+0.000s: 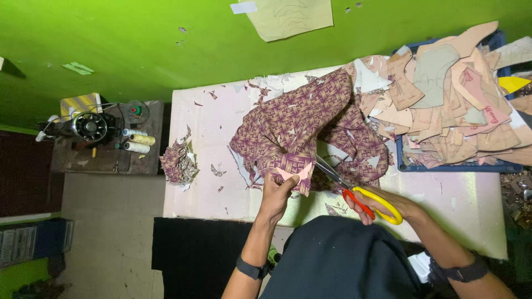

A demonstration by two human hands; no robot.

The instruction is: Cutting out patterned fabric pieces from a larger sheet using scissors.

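Purple-and-cream woven-pattern fabric [302, 130], lying crumpled on the pale surface [205, 166] directly ahead of both hands. The left hand [275, 194] pinches the fabric's near edge, together with a pinkish piece held against it, between thumb and fingers. The right hand [382, 206] is closed through the yellow-and-red loops of the scissors [354, 191]; the blades point away and to the left, and their tips are hidden in a fold of the cloth. Each wrist carries a dark band.

To the left of the left hand, a small heap of fabric scraps [178, 161] rests at the surface's edge, with loose snippets scattered between it and the cloth. Beyond and to the right of the right hand, a blue tray [443, 166] holds a tall stack of tan and pink cardboard pattern pieces [443, 99], some overlapping the fabric's far side. Far to the left, well apart from the surface, a sewing machine [88, 126] stands on a dark wooden stand beside thread spools [137, 142]. On the green wall [166, 44] beyond the hands hangs a cream paper sheet [291, 16] with drawn outlines, a small white slip beside it.
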